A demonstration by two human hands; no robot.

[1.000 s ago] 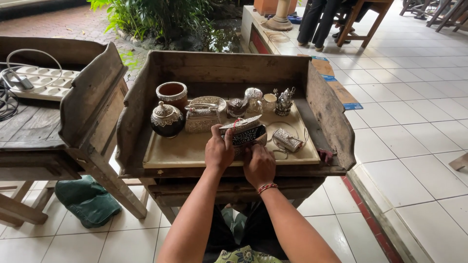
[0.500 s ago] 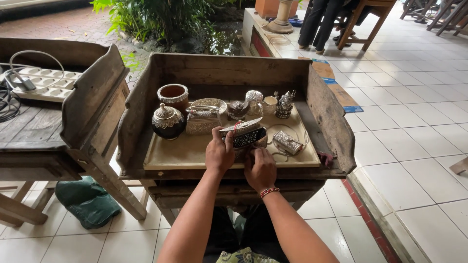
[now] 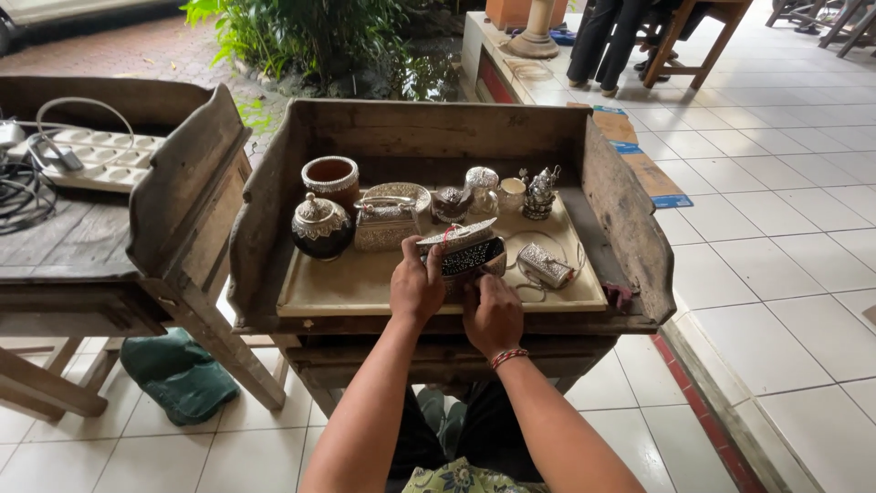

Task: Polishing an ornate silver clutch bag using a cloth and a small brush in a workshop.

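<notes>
A small dark box with silver trim [image 3: 470, 256], its lid raised, is held on the pale tray [image 3: 365, 292] of the wooden surface. The left hand [image 3: 415, 285] is closed around its left end; the right hand [image 3: 493, 315] is pressed against its front, fingers curled.

box [image 3: 470, 255] on tray [image 3: 338, 294], pouch [image 3: 545, 265] right, jar [image 3: 320, 226] left

The box [image 3: 467, 254] is small, dark, with patterned silver metalwork. Its silver lid [image 3: 456, 236] stands open, tilted up to the left. It sits on the pale tray [image 3: 365, 290] near the front edge, held by both hands.
</notes>
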